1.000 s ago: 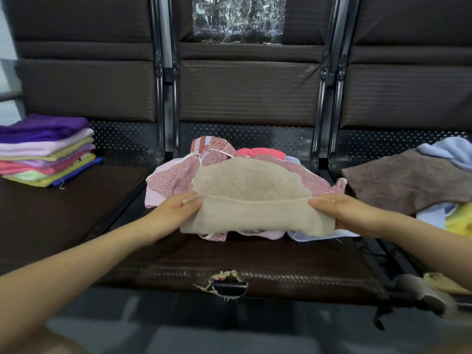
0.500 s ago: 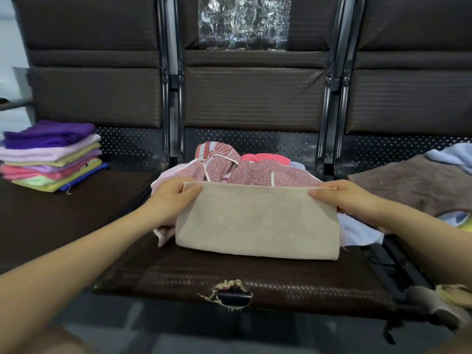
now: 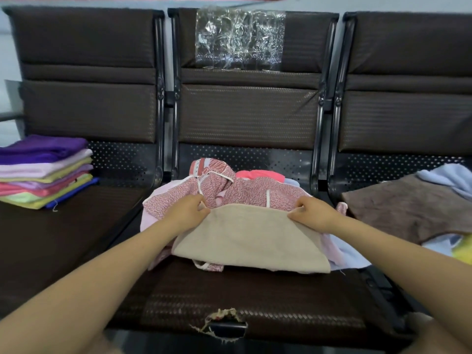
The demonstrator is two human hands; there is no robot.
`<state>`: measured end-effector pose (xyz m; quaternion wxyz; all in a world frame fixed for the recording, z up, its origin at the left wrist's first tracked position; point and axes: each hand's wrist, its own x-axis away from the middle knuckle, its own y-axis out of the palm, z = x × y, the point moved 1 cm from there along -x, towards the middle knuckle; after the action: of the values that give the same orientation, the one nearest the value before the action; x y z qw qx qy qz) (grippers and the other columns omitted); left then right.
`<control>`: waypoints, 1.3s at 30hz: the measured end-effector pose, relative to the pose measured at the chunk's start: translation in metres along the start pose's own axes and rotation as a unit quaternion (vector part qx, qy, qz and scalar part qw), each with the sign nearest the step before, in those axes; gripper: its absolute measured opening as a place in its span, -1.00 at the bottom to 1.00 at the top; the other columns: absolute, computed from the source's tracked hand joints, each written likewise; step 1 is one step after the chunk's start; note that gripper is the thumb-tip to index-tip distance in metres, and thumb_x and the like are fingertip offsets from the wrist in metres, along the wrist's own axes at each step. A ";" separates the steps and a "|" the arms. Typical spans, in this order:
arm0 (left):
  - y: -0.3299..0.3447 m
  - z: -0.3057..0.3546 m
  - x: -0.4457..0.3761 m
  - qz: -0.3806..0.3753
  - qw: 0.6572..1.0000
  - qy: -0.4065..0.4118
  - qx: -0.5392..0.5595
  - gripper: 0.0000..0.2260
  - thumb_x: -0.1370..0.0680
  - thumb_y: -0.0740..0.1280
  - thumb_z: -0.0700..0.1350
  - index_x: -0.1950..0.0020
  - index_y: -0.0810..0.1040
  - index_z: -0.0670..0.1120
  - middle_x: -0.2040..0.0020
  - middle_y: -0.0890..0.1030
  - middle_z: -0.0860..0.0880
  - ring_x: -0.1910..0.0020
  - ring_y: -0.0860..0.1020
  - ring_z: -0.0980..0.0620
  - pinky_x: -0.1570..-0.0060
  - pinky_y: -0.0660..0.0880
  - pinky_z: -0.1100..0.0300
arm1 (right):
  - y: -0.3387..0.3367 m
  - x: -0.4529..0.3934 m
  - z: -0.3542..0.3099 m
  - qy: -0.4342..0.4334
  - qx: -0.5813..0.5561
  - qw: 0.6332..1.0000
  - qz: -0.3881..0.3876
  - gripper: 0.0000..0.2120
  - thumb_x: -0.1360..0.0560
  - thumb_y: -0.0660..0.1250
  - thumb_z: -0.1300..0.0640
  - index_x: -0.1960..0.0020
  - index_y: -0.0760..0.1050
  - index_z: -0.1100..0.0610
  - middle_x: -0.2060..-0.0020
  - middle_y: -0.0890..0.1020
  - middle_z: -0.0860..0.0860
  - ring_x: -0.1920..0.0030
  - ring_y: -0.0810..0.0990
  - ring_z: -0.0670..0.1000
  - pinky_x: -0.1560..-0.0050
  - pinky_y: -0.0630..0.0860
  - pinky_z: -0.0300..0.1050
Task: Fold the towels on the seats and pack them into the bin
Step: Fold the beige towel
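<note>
Gripping the far edge of the beige towel (image 3: 251, 238), the left hand (image 3: 187, 213) pinches its left corner and the right hand (image 3: 313, 213) pinches its right corner, fingers curled round the cloth. This towel lies folded on the middle seat (image 3: 255, 297), draped over the near side of a loose pile (image 3: 229, 190) of pink patterned cloth. Beyond the towel, a coral piece and a pale blue piece show in that pile. Left of the towel, on the next seat, stands a neat stack (image 3: 43, 172) of folded towels, purple on top, then lilac, yellow-green, pink and blue. Right of the towel, on the third seat, a brown towel (image 3: 408, 208) lies spread over light blue and yellow cloth. Near of the towel, the seat's front edge has a torn hole (image 3: 222, 325).
</note>
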<state>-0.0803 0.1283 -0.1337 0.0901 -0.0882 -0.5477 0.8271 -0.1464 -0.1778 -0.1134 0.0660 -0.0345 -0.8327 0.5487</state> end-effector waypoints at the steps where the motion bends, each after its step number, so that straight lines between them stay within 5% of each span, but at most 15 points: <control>1: -0.002 -0.001 0.000 -0.002 1.000 -0.007 0.009 -0.82 -0.55 0.29 0.02 -0.08 0.53 -0.04 -0.02 0.56 -0.01 -0.01 0.51 -0.04 0.06 0.43 0.11 | -0.001 0.000 0.001 0.011 -0.012 1.000 0.004 -0.81 -0.45 0.33 -0.05 0.21 0.44 0.06 0.28 0.55 -0.05 0.22 0.49 -0.04 0.27 0.35 -0.14; 4: -0.012 -0.010 0.004 -0.001 0.999 -0.023 0.027 -0.75 -0.55 0.32 -0.01 -0.19 0.47 -0.04 -0.01 0.55 -0.04 0.06 0.48 -0.02 0.08 0.41 0.11 | -0.005 0.004 0.007 0.084 -0.141 0.987 -0.003 -0.73 -0.43 0.44 -0.03 0.25 0.45 0.12 0.33 0.55 0.02 0.37 0.51 -0.07 0.37 0.44 -0.18; 6: -0.019 -0.018 0.011 0.023 0.998 -0.037 0.042 -0.75 -0.55 0.32 -0.04 -0.20 0.46 -0.04 0.09 0.55 -0.01 0.13 0.50 0.01 0.16 0.41 0.13 | -0.008 0.014 0.012 0.153 -0.313 0.937 -0.037 -0.75 -0.41 0.50 0.05 0.21 0.49 0.18 0.28 0.59 0.14 0.33 0.58 0.03 0.20 0.61 -0.05; 9: -0.024 -0.020 0.027 0.026 0.988 -0.071 0.135 -0.87 -0.55 0.32 -0.10 -0.08 0.50 -0.06 0.22 0.54 -0.02 0.29 0.50 0.06 0.33 0.38 0.20 | -0.013 0.032 0.020 0.195 -0.432 0.878 -0.068 -0.79 -0.45 0.47 0.12 0.12 0.49 0.23 0.25 0.57 0.14 0.20 0.58 0.12 0.01 0.56 0.03; 14: -0.020 -0.016 0.054 -0.072 0.937 -0.164 0.300 -0.90 -0.58 0.29 -0.12 -0.01 0.50 -0.14 0.15 0.53 -0.09 0.27 0.48 0.02 0.28 0.48 0.18 | -0.010 0.056 0.027 0.222 -0.445 0.844 -0.199 -0.70 -0.50 0.38 0.05 -0.10 0.52 0.25 0.07 0.66 0.17 0.03 0.62 0.12 0.00 0.52 -0.04; 18: -0.016 -0.006 0.062 -0.065 0.948 -0.208 0.234 -0.77 -0.57 0.28 -0.01 0.03 0.52 -0.18 0.14 0.54 -0.15 0.24 0.48 -0.05 0.30 0.43 0.15 | 0.001 0.068 0.029 0.221 -0.479 0.830 -0.178 -0.70 -0.52 0.35 0.14 -0.20 0.51 0.26 -0.02 0.66 0.16 -0.04 0.61 0.12 -0.12 0.53 0.02; 21: -0.011 -0.003 0.063 -0.055 0.945 -0.241 0.213 -0.57 -0.53 0.32 0.05 -0.16 0.52 -0.31 -0.01 0.59 -0.27 0.09 0.56 -0.17 0.24 0.44 0.13 | -0.003 0.070 0.021 0.192 -0.538 0.808 -0.143 -0.77 -0.58 0.25 0.18 -0.18 0.47 0.27 -0.11 0.62 0.16 -0.14 0.57 0.12 -0.20 0.48 0.04; 23: -0.007 -0.001 0.064 -0.046 0.918 -0.272 0.285 -0.56 -0.50 0.38 0.05 -0.17 0.48 -0.28 -0.04 0.59 -0.18 0.03 0.56 -0.15 0.12 0.52 0.11 | -0.015 0.071 0.013 0.166 -0.555 0.810 -0.094 -0.83 -0.59 0.24 0.21 -0.12 0.49 0.27 -0.04 0.63 0.17 -0.04 0.59 0.10 -0.06 0.51 -0.03; 27: 0.002 0.015 0.072 -0.085 0.837 -0.271 0.467 -0.74 -0.53 0.39 -0.09 -0.12 0.54 -0.22 0.11 0.64 -0.10 0.18 0.61 -0.04 0.32 0.54 0.16 | -0.040 0.067 0.014 0.169 -0.524 0.835 -0.009 -0.68 -0.52 0.34 0.17 -0.21 0.50 0.33 -0.08 0.62 0.24 -0.02 0.60 0.16 -0.01 0.56 0.03; 31: 0.010 0.025 0.074 -0.076 0.830 -0.233 0.501 -0.88 -0.60 0.26 -0.13 -0.01 0.56 -0.13 0.13 0.63 -0.08 0.18 0.58 -0.03 0.23 0.49 0.15 | -0.052 0.066 -0.003 0.157 -0.528 0.834 -0.020 -0.77 -0.55 0.29 0.19 -0.17 0.47 0.26 0.18 0.59 0.12 0.25 0.57 0.03 0.44 0.51 -0.21; 35: 0.006 0.028 0.076 -0.054 0.818 -0.241 0.520 -0.77 -0.60 0.19 -0.16 0.24 0.50 -0.09 0.43 0.51 -0.02 0.37 0.43 0.00 0.29 0.41 0.18 | -0.045 0.060 -0.041 0.115 -0.537 0.834 -0.049 -0.81 -0.56 0.28 0.20 -0.14 0.49 0.26 0.19 0.60 0.09 0.22 0.57 0.01 0.26 0.52 -0.17; 39: -0.006 0.025 0.076 -0.042 0.794 -0.270 0.544 -0.79 -0.61 0.15 -0.16 0.17 0.50 -0.10 0.34 0.54 -0.02 0.36 0.48 0.02 0.32 0.45 0.17 | -0.026 0.057 -0.096 0.054 -0.511 0.853 -0.088 -0.98 -0.56 0.24 0.24 0.03 0.45 0.17 0.35 0.47 0.04 0.33 0.45 -0.02 0.31 0.43 -0.19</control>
<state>-0.1596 0.1270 -0.1221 0.0063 0.2253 -0.0131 0.9742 -0.1885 -0.0935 -0.0480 0.1319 -0.0191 -0.9904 0.0352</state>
